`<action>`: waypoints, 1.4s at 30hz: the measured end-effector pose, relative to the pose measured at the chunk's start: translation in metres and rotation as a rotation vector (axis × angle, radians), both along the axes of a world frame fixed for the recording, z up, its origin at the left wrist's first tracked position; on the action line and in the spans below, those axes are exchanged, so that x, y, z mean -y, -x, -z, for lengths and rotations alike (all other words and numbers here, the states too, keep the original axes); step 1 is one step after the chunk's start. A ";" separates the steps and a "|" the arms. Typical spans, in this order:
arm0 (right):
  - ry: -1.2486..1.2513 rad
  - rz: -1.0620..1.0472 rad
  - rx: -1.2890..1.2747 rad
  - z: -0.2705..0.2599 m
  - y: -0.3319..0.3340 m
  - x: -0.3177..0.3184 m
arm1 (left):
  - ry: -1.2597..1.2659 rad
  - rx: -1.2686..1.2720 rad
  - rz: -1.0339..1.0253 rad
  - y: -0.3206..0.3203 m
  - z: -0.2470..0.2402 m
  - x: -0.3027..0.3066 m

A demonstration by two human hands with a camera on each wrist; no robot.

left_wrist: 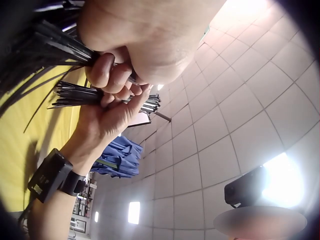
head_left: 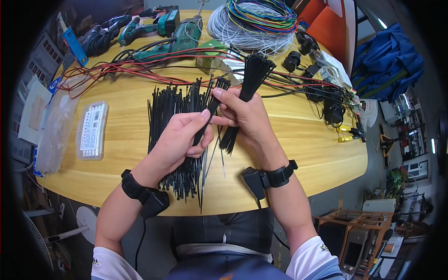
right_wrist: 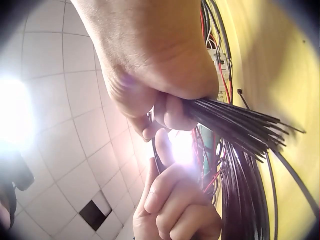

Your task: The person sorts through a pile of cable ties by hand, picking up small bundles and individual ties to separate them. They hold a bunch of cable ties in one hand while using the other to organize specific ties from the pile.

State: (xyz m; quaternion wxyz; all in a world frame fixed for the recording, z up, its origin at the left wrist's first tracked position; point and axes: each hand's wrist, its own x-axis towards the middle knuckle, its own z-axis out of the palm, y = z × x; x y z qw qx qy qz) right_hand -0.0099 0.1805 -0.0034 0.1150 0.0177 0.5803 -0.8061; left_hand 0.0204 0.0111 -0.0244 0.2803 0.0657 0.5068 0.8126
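A bundle of black cable ties (head_left: 255,74) stands in my right hand (head_left: 250,114), heads up, its tails showing below the palm. My left hand (head_left: 179,135) grips a smaller bunch of cable ties (head_left: 220,84) between thumb and fingers. The right thumb and fingertips meet the upper part of that bunch, so both hands nearly touch. Under and left of the left hand lies a wide pile of loose cable ties (head_left: 163,109) on the wooden table. In the right wrist view, the tails (right_wrist: 240,122) fan out beneath the right palm.
Left of the pile lies a clear plastic case (head_left: 92,130). Red and black wires (head_left: 135,70) cross the table behind the hands. Farther back are a green power drill (head_left: 175,44) and coils of cable (head_left: 252,28). A yellow-handled clamp (head_left: 347,135) lies near the right edge.
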 end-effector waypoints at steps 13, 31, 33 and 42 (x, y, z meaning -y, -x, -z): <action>-0.068 -0.068 -0.072 0.007 0.001 -0.002 | -0.021 -0.013 0.009 -0.002 -0.003 -0.001; -0.058 -0.039 -0.062 0.007 0.003 -0.008 | 0.007 -0.065 -0.015 -0.001 0.002 -0.002; -0.062 -0.060 -0.067 0.006 0.003 -0.008 | 0.014 -0.077 -0.027 -0.001 0.002 -0.003; -0.079 -0.107 -0.103 0.004 0.000 -0.004 | 0.050 -0.087 0.004 -0.001 -0.001 -0.002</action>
